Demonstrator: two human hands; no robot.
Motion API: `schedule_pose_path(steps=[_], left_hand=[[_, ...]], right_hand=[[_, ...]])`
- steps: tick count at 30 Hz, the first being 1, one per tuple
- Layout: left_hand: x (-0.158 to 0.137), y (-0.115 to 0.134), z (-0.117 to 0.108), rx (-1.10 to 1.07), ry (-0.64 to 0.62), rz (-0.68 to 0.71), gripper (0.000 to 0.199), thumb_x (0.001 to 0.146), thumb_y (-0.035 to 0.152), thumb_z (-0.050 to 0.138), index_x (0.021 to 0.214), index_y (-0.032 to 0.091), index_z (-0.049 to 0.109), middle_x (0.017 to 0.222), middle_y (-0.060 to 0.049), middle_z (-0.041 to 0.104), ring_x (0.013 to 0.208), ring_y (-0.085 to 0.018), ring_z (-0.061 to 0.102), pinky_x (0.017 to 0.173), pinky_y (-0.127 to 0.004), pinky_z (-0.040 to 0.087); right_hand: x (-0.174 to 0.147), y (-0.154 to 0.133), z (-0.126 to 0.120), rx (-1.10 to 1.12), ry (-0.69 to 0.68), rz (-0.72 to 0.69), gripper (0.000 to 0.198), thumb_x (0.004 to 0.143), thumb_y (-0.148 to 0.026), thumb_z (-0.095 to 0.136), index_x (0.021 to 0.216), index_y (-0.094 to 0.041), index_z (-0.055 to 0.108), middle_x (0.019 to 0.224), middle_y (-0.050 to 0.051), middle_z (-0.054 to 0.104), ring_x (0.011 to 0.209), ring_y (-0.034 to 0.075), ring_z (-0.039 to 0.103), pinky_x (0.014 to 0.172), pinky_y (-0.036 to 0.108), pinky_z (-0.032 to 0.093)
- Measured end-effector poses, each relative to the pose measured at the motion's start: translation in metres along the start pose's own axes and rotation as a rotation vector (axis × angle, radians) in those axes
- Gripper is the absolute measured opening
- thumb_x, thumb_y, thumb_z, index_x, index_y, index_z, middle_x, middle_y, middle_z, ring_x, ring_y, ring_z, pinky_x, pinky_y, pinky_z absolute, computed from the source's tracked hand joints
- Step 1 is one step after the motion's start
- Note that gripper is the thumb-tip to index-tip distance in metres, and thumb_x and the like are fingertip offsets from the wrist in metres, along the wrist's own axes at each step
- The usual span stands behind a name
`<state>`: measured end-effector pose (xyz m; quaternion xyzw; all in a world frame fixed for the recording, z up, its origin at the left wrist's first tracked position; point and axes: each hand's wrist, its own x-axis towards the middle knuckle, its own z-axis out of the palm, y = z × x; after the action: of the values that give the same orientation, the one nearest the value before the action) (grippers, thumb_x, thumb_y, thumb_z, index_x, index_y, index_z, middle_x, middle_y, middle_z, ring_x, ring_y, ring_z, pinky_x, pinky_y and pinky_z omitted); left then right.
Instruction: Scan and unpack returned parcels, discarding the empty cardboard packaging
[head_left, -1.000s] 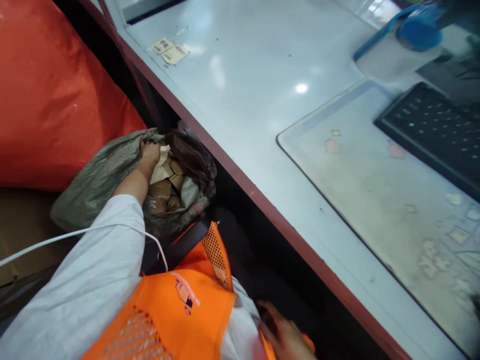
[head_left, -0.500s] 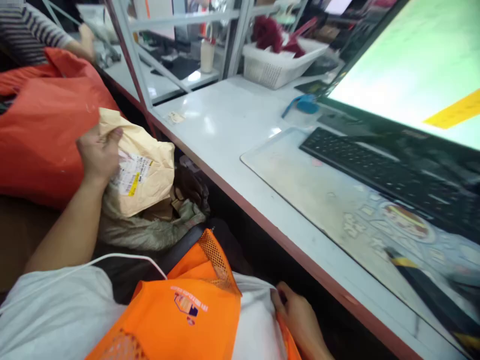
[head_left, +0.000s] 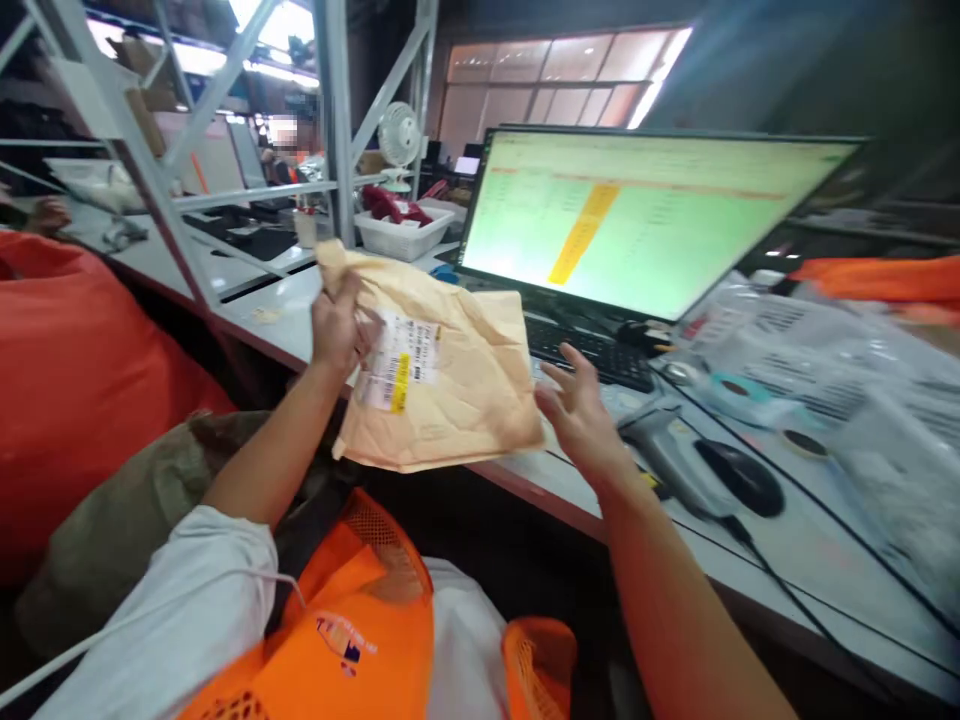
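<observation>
While the left hand (head_left: 341, 325) is clamped on the kraft mailer (head_left: 472, 375) at its left side, the right hand (head_left: 581, 415) is spread wide by its right edge, gripping nothing; contact unclear. Mailer is raised over the tabletop (head_left: 289, 300) front edge, label (head_left: 401, 362) showing, monitor (head_left: 660, 220) behind. Scanner (head_left: 664, 460) and mouse (head_left: 739, 477) lie right of it.

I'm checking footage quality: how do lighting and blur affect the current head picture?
Head view: the monitor glows brightly, its text washed out; head view too: the label on the envelope looks soft, its print unreadable; also head view: a bluish haze streaks the dark upper right.
</observation>
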<state>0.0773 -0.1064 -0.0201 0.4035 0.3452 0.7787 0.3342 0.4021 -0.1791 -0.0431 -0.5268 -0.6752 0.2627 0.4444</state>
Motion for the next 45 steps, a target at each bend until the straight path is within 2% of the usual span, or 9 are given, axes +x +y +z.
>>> schedule_pose_path(steps=[4, 8, 12, 16, 21, 28, 36, 41, 45], left_hand=[[-0.013, -0.094, 0.034, 0.473, -0.229, -0.277, 0.030, 0.086, 0.044, 0.071, 0.089, 0.014, 0.068, 0.084, -0.009, 0.074, 0.091, -0.028, 0.073, 0.088, -0.037, 0.057], [-0.016, -0.136, 0.025, 0.569, -0.314, -0.286, 0.023, 0.070, 0.029, 0.083, 0.083, 0.015, 0.071, 0.090, -0.015, 0.076, 0.106, -0.038, 0.069, 0.102, -0.047, 0.050], [-0.013, -0.146, 0.011, 0.548, -0.370, -0.285, 0.037, 0.076, 0.036, 0.078, 0.104, 0.013, 0.070, 0.109, -0.016, 0.076, 0.108, -0.034, 0.070, 0.102, -0.046, 0.052], [-0.014, -0.152, 0.005, 0.345, -0.423, -0.357, 0.058, 0.075, 0.046, 0.079, 0.121, 0.014, 0.062, 0.115, -0.015, 0.074, 0.097, -0.030, 0.073, 0.089, -0.044, 0.059], [-0.017, -0.156, 0.004, 0.153, -0.425, -0.397, 0.067, 0.069, 0.046, 0.085, 0.122, 0.014, 0.060, 0.114, -0.014, 0.073, 0.096, -0.029, 0.073, 0.085, -0.043, 0.061], [-0.016, -0.159, 0.004, 0.112, -0.423, -0.403, 0.062, 0.070, 0.044, 0.084, 0.119, 0.014, 0.060, 0.113, -0.013, 0.073, 0.096, -0.028, 0.073, 0.088, -0.043, 0.061], [-0.018, -0.153, 0.005, 0.167, -0.425, -0.405, 0.061, 0.072, 0.044, 0.082, 0.118, 0.013, 0.059, 0.116, -0.015, 0.073, 0.096, -0.028, 0.073, 0.085, -0.041, 0.060], [-0.016, -0.157, 0.004, 0.181, -0.423, -0.383, 0.062, 0.071, 0.046, 0.081, 0.119, 0.012, 0.059, 0.118, -0.016, 0.072, 0.102, -0.030, 0.072, 0.088, -0.042, 0.059], [-0.015, -0.157, 0.003, 0.200, -0.436, -0.361, 0.062, 0.072, 0.048, 0.080, 0.119, 0.012, 0.060, 0.119, -0.017, 0.072, 0.102, -0.030, 0.072, 0.089, -0.043, 0.059]], right_hand=[[0.030, 0.041, 0.001, -0.443, -0.014, 0.134, 0.092, 0.090, -0.045, 0.065, 0.163, -0.017, 0.018, 0.137, 0.020, 0.063, 0.124, 0.037, 0.062, 0.104, 0.049, 0.048], [0.029, 0.074, 0.003, -0.638, -0.060, 0.133, 0.078, 0.094, -0.040, 0.057, 0.162, -0.016, 0.028, 0.146, 0.020, 0.056, 0.129, 0.036, 0.057, 0.106, 0.047, 0.046], [0.026, 0.070, -0.015, -0.605, -0.011, 0.147, 0.080, 0.094, -0.053, 0.057, 0.160, -0.017, 0.031, 0.138, 0.019, 0.061, 0.120, 0.034, 0.062, 0.101, 0.043, 0.048], [0.020, 0.066, -0.078, -0.729, 0.252, 0.205, 0.077, 0.094, -0.060, 0.052, 0.156, -0.017, 0.039, 0.121, 0.018, 0.069, 0.108, 0.032, 0.066, 0.096, 0.044, 0.050], [0.004, 0.104, -0.147, -1.069, 0.133, 0.636, 0.078, 0.089, -0.060, 0.058, 0.145, -0.006, 0.053, 0.134, 0.028, 0.062, 0.123, 0.044, 0.060, 0.099, 0.051, 0.048], [-0.003, 0.128, -0.124, -1.141, -0.078, 0.649, 0.064, 0.090, -0.051, 0.056, 0.135, -0.006, 0.059, 0.126, 0.026, 0.067, 0.114, 0.040, 0.066, 0.089, 0.043, 0.052], [0.015, 0.039, -0.133, -0.823, -0.029, 0.523, 0.038, 0.086, -0.055, 0.059, 0.086, -0.018, 0.068, 0.073, 0.012, 0.069, 0.065, 0.027, 0.066, 0.054, 0.035, 0.049], [0.020, -0.056, -0.116, -0.417, -0.384, 0.346, 0.050, 0.076, -0.070, 0.072, 0.082, -0.021, 0.066, 0.055, 0.000, 0.052, 0.040, 0.012, 0.041, 0.035, 0.026, 0.029], [0.031, -0.090, -0.084, -0.449, -0.587, 0.318, 0.052, 0.075, -0.069, 0.074, 0.095, -0.021, 0.070, 0.056, -0.005, 0.046, 0.039, 0.008, 0.035, 0.034, 0.022, 0.023]])
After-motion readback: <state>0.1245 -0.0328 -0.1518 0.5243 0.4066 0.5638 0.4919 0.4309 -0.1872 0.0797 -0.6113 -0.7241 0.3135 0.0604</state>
